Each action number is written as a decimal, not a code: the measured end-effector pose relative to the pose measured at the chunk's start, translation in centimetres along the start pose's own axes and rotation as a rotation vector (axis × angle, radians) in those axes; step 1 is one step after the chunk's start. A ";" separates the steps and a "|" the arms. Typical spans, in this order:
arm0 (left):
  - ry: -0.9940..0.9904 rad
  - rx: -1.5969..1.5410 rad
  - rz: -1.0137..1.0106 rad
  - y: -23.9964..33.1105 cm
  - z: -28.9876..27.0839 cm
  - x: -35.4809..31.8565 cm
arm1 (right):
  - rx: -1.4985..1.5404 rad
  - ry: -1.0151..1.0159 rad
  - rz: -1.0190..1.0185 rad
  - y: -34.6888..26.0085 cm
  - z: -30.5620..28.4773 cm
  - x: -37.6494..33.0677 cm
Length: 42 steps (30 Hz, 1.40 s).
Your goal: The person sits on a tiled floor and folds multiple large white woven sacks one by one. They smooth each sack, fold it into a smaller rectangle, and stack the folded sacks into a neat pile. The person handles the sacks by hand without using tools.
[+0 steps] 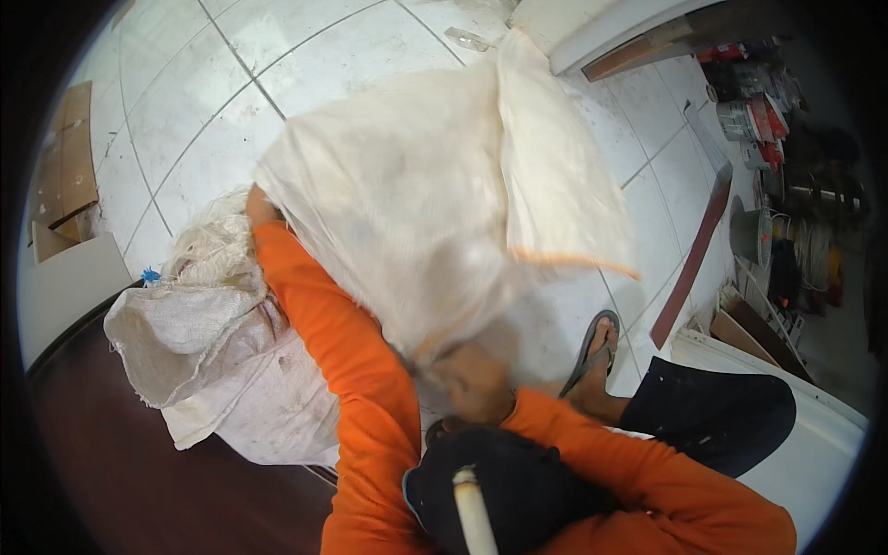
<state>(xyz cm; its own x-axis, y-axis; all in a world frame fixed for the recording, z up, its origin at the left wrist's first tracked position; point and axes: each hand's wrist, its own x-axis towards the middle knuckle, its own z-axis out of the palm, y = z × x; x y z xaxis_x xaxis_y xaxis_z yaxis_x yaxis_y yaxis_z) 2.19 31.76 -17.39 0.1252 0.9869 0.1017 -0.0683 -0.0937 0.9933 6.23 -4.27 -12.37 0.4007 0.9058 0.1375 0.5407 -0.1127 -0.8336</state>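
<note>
A large cream woven sack (388, 176), partly blurred, spreads over the floor in front of me. Its far right part is folded over and shows an orange stitched edge. My left hand (262, 205) reaches to the sack's left edge, and its fingers are hidden behind the fabric. Close to my body, my right hand (470, 375) is smeared by motion. It is closed at the sack's near corner, where the fabric gathers. Beside my left forearm lie crumpled white woven sacks (250, 398), one with its mouth gaping.
White floor tiles (305, 51) surround the sack. A dark brown surface (166, 490) lies at lower left, cardboard (69, 157) at far left. My sandalled foot (597, 356) is close by on the right. A dark red strip (689, 264) and a cluttered shelf area (786, 185) lie farther right.
</note>
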 end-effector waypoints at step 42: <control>-0.778 0.401 -0.676 7.3 -14.0 0.4 | -0.277 -0.074 0.144 7.4 7.3 2.8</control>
<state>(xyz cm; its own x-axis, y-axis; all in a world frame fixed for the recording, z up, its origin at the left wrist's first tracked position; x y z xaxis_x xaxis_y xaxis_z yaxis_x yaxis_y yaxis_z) -12.06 33.31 -10.90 0.6139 0.5118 -0.6011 0.5567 0.2591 0.7892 5.97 0.43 -22.06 0.4383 0.8986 -0.0194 0.6670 -0.3396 -0.6632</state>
